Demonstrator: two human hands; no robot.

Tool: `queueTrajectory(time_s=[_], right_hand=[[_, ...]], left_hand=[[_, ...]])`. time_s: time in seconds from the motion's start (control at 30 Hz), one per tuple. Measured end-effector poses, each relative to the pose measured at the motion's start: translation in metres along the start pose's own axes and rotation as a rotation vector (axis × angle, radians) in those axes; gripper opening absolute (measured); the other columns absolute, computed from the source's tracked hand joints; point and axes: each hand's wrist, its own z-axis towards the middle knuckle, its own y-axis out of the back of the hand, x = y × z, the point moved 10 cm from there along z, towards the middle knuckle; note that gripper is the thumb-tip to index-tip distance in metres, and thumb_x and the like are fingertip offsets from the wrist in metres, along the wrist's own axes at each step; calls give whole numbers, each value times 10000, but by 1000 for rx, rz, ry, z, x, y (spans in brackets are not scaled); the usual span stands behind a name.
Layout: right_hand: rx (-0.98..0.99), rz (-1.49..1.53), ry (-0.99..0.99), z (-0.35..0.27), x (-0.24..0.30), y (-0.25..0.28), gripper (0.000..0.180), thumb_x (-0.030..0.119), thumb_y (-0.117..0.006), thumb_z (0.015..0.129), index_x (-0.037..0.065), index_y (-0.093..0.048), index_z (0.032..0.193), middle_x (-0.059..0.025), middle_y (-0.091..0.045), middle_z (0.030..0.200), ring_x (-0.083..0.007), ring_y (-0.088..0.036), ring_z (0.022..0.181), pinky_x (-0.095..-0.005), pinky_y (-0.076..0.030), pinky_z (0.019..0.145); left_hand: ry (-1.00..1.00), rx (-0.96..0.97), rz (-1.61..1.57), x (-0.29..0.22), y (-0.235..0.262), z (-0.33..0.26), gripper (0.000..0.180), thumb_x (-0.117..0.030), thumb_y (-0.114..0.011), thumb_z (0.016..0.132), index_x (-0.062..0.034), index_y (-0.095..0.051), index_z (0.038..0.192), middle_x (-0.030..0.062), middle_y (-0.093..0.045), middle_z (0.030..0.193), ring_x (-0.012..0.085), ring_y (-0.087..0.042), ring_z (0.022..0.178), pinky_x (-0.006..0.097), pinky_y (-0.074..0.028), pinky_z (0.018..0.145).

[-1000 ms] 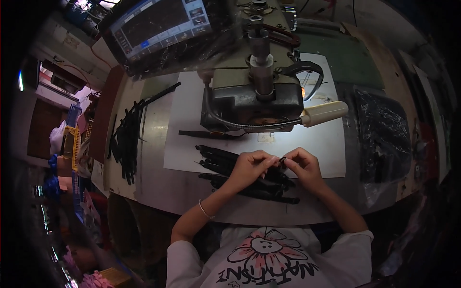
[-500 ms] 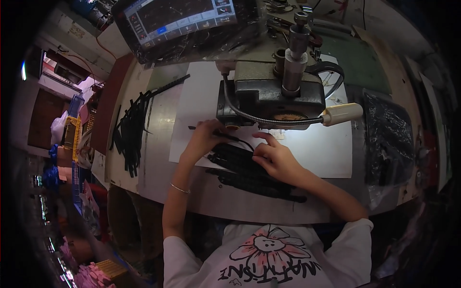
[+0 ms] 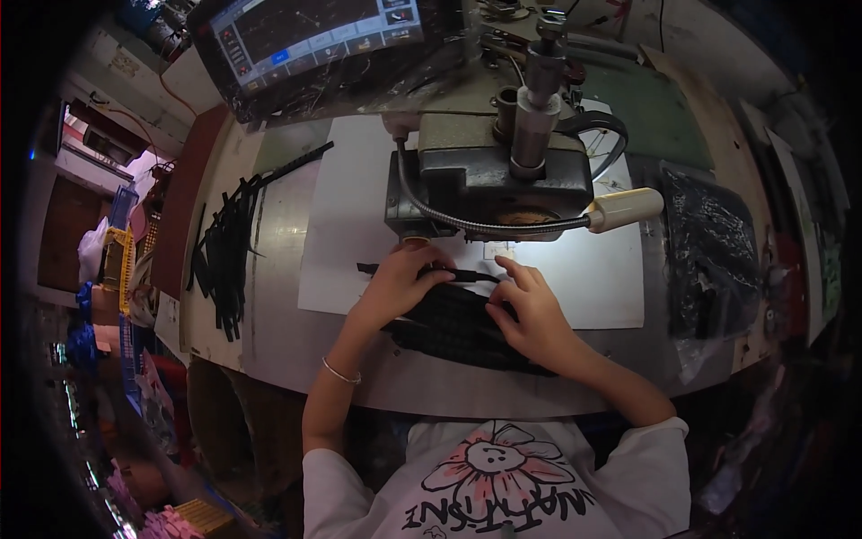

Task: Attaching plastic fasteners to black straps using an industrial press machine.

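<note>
Left fingers (image 3: 426,258) further right, on strip (image 3: 469,276)

Wht tee (image 3: 496,505) w/ pink flwr print (image 3: 492,458); thin L-wrist bracelet (image 3: 340,374).

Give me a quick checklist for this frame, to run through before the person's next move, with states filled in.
1. Strip held by the left hand: ok, fingers on it.
2. Strip held by the right hand: cannot tell, fingers near its end.
3. Hands clear of the machine head: cannot tell, left fingers look close to its lower edge.
4. Pile clear of the hands: not ok, it lies right by both.
5. Lamp on: ok, the white sheet is bright near it.
6. Screen lit: ok.
</note>
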Motion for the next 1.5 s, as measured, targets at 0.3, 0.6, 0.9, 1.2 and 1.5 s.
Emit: queueTrajectory(time_s=[0.3,0.6,0.9,1.2,1.5], right_hand=[[251,336,-154,2,-35,-17,112,71,-616,768,-12,-545,792,-146,-546,708,-270,-550,667,-341,-446,605],[133,308,-36,4,-50,6,107,74,-622,756,7,-538,762,-108,-560,951,-269,-528,843,-335,-434,747],[-80,214,-139,-16,-79,41,94,64,-629,758,24,-546,749,-78,-583,959,-197,-524,842,-277,-428,701],[-168,337,-147,-19,-93,51,65,49,-609,788,1,-566,787,-74,-578,933,-108,-533,718,-218,-429,619],[-165,592,-420,-25,-120,44,90,92,-595,845,6,-582,822,19,-577,669,-48,-506,604,-187,-426,579]], left_hand=[[70,146,-126,0,-22,0,158,-145,-614,793,-11,-612,878,90,-596,847,203,-570,788,284,-438,741],[-10,-67,100,6,-21,13,211,-239,-652,772,-64,-638,888,81,-629,862,220,-590,847,334,-412,788],[105,-393,165,11,-56,43,527,-444,-708,690,-75,-608,1052,65,-607,1044,233,-514,1038,365,-293,958],[46,-342,-2,22,-60,44,287,-219,-735,708,-47,-643,919,67,-656,914,188,-609,869,312,-419,835],[134,-127,30,19,-66,38,180,-178,-701,731,-37,-630,818,28,-653,797,171,-608,816,304,-424,820]])
